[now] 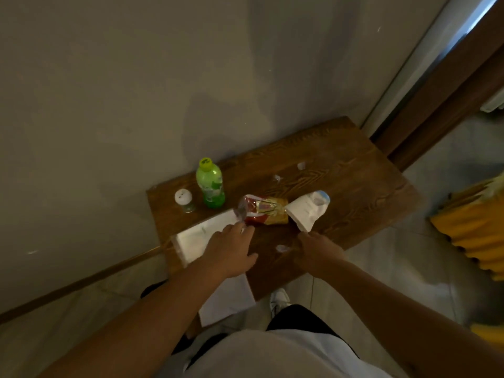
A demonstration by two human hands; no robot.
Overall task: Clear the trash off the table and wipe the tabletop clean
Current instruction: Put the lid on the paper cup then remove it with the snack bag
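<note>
My left hand (231, 251) is reaching open-fingered for the red snack wrapper (263, 210) at table (354, 186) centre. My right hand (317, 251) is hovering, loosely open, empty. I should be pinching the wrapper's crinkled end. Tissue pack (306, 211) lying at 3 o'clock.

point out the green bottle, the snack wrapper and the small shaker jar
green bottle (210, 188), head view, on its labelled body
snack wrapper (266, 212), head view, on the red and gold middle
small shaker jar (183, 197), head view, on its white lid
</note>
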